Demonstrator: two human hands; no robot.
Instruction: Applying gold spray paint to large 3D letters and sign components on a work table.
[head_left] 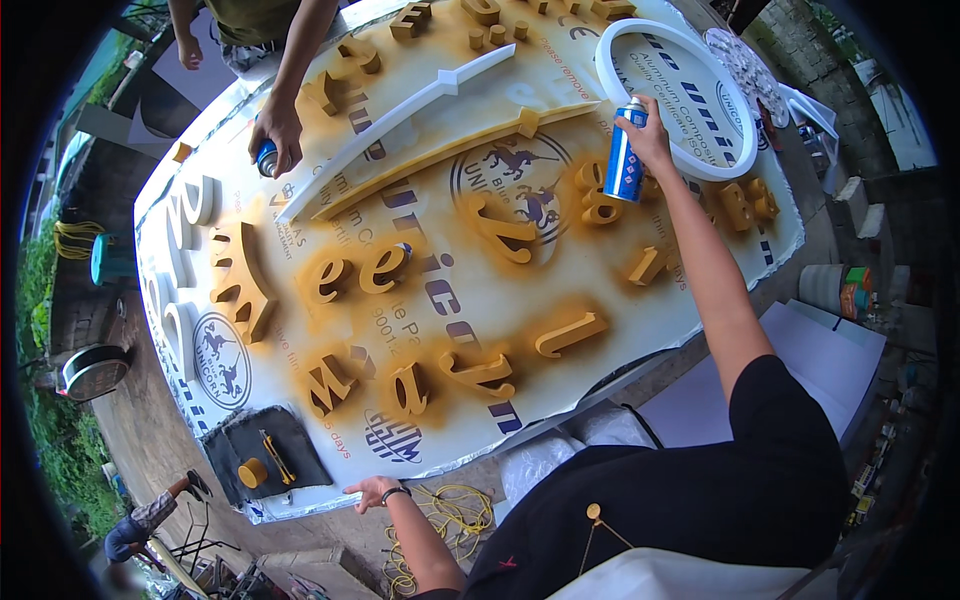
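My right hand (pixel 652 132) is wrapped round a blue spray paint can (pixel 624 165), raised above the right side of the table. Under and beside the can stand gold-sprayed cut-out letters, among them a rounded one (pixel 597 195). A large white ring (pixel 745 130) lies just to its right. My left hand (pixel 374 492) is at the table's near edge, fingers stretched out and holding nothing. Gold letters such as a y (pixel 478 376) and an l (pixel 570 334) lie in front of me. A long white arched strip (pixel 400 115) and a gold one (pixel 440 155) lie farther off.
Across the table a person's hand (pixel 278 130) grips another blue can (pixel 266 160). White letters (pixel 182 335) line the left edge. A black sheet (pixel 228 447) carries a small gold cylinder (pixel 252 472). Yellow cord (pixel 445 520) lies on the ground; another person (pixel 135 530) is at lower left.
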